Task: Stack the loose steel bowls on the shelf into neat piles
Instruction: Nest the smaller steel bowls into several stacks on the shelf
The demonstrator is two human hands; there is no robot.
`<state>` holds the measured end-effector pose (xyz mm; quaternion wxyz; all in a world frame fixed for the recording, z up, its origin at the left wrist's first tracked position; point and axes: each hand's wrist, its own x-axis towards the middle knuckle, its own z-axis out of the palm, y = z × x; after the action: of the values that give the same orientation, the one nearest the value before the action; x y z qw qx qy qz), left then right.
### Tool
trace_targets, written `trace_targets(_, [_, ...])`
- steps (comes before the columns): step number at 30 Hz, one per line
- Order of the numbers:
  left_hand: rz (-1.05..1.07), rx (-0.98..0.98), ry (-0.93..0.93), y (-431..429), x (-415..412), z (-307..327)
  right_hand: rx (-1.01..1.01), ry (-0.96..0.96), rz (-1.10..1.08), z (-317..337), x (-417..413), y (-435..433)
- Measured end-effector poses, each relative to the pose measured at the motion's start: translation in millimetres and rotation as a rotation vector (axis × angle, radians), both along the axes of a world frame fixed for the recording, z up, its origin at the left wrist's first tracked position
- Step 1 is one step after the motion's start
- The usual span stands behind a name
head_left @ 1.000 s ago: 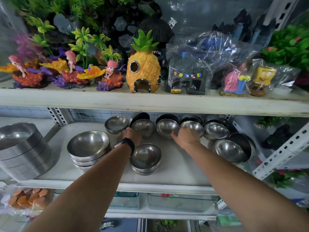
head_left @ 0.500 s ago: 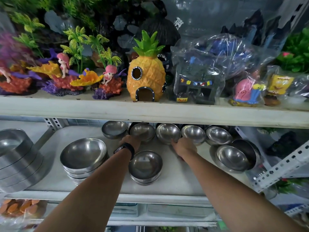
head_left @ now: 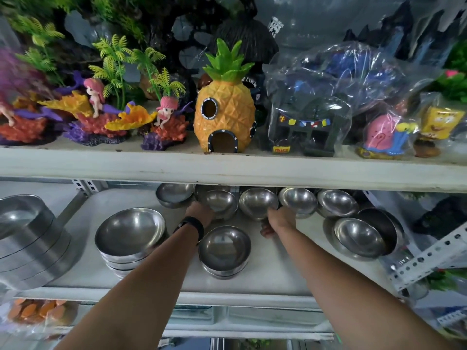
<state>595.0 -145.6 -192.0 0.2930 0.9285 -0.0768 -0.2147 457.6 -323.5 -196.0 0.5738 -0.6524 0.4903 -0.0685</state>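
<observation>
While both arms reach into the lower shelf (head_left: 227, 296), the left hand (head_left: 199, 211), with a black wristband (head_left: 193, 224) behind it, lies against the near wall of the second bowl (head_left: 219, 202) in the back row. That bowl hides its fingers, so whether they are spread or gripping cannot be told. The right hand (head_left: 280, 219) meets the near underside of the third bowl (head_left: 257, 202). Its thumb sticks out down-left and its other fingers are out of sight, so their state is also unclear.

The same row holds a leftmost bowl (head_left: 174, 194), a fourth bowl (head_left: 298, 199) and a fifth bowl (head_left: 337, 202), all loose under the upper shelf (head_left: 227, 170). A small pile (head_left: 224, 248) sits between the forearms, a larger pile (head_left: 130, 231) to the left, nested bowls (head_left: 358, 236) to the right and round tins (head_left: 25, 236) at far left. A pineapple house (head_left: 225, 109) stands above.
</observation>
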Motion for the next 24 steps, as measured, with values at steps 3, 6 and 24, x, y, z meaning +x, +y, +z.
trace_targets(3, [0.089, -0.178, 0.049, 2, 7, -15, 0.040, -0.093, -0.033, 3, -7, 4])
trace_targets(6, [0.131, -0.318, 0.035, 5, 11, -34, 0.010, -0.141, -0.019, 3, -18, 9])
trace_targets(24, [0.222, -0.598, -0.026, 41, -56, 43, -0.110, -0.305, -0.034, 37, -66, 18])
